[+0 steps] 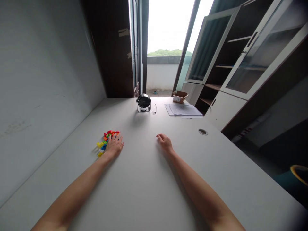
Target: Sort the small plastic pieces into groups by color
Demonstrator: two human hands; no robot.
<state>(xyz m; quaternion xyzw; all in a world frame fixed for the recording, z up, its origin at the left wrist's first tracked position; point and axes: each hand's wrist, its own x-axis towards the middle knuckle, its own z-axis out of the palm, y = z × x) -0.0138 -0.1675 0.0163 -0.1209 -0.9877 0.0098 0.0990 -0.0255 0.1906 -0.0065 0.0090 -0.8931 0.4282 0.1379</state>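
Observation:
A small heap of coloured plastic blocks [106, 140], red, orange, yellow, green and blue, lies on the white table [144, 179] left of centre. My left hand [114, 145] rests flat beside the heap with its fingers stretched out, the fingertips touching the red and orange pieces. My right hand [165, 142] lies on the bare tabletop to the right, fingers loosely curled downward, and I see nothing in it.
A small black and silver desk fan [143, 102] stands at the table's far edge with a thin cord beside it. Sheets of paper [183, 110] and a small open cardboard box [179, 96] lie far right. A round cable hole [202, 132] sits near the right edge. A wall runs along the left; cabinets stand on the right.

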